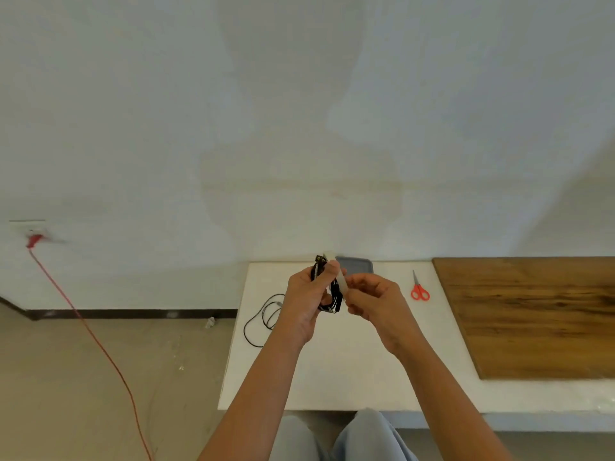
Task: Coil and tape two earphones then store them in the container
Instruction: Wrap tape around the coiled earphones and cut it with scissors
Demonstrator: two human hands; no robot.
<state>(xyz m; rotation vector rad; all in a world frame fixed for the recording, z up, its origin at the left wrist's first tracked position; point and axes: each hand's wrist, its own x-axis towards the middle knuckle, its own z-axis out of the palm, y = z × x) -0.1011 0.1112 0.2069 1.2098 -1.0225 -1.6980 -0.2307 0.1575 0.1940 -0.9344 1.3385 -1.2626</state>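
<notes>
Gripping black earphone coil [333, 296] in left hand [306, 294], pinching pale tape strip [341, 283] in right hand [372, 301] at three o'clock; probably springy, hold mid-coil.

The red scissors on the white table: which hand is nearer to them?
Right. The right hand, pinching the tape, is just left of the scissors; the left hand, gripping the coiled earphone, is farther left, beyond the right one.
</notes>
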